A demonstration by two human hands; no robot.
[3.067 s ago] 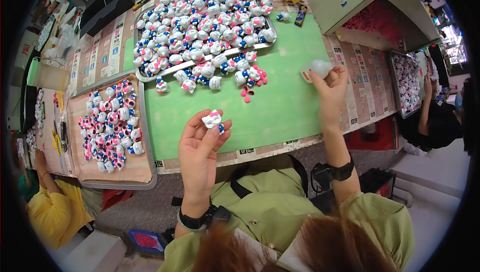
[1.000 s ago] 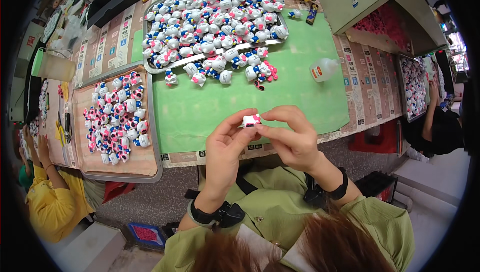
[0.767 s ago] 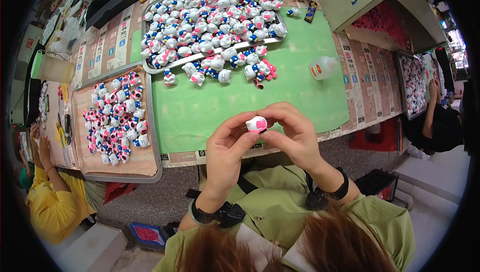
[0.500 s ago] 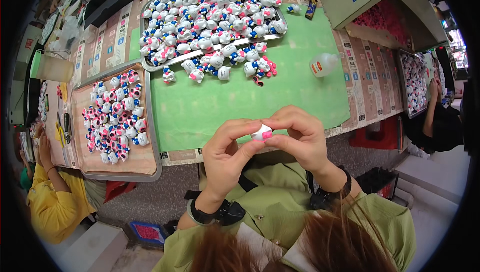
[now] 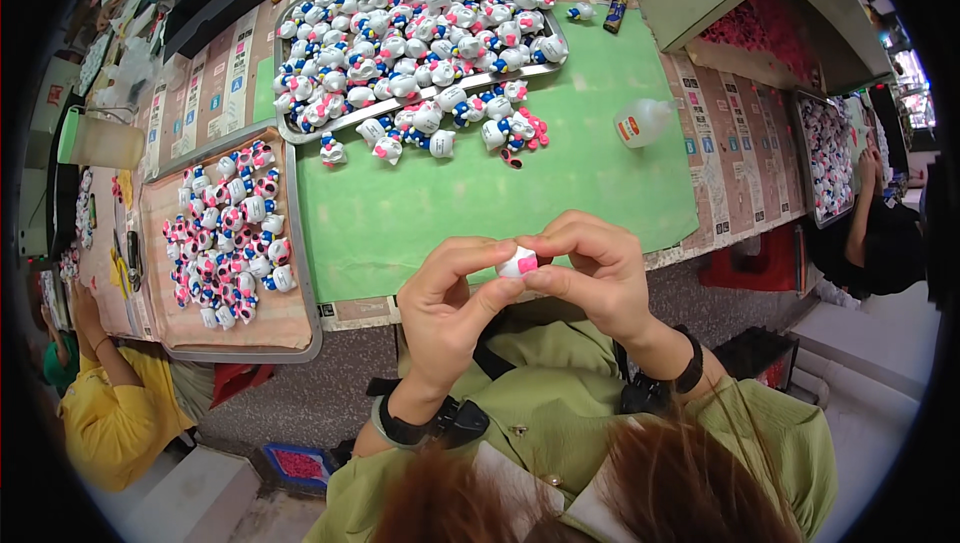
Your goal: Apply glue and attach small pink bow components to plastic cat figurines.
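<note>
Between the fingertips of both hands is a small white figurine head [image 5: 517, 262] with a pink piece on its right side. My left hand [image 5: 446, 301] pinches it from the left, thumb below and index finger on top. My right hand [image 5: 598, 278] pinches from the right, its thumb against the pink part. Both hands are above the near edge of the green mat [image 5: 420, 213]. Beyond them, a metal tray [image 5: 425, 96] is heaped with white, blue and pink figurines, with several more lying along its front. Small pink pieces [image 5: 536, 129] lie beside these.
A lined tray [image 5: 272, 341] of figurines stands at the left. Right of the mat's middle stands a squeeze bottle [image 5: 643, 124]. A metal box [image 5: 760, 3] with pink pieces inside is at the far right. People sit at both sides, one in a yellow shirt [image 5: 125, 413].
The head in my fingers has turned slightly, showing the pink piece more squarely. Both hands stay close together in the same pinch. My view has shifted slightly.
</note>
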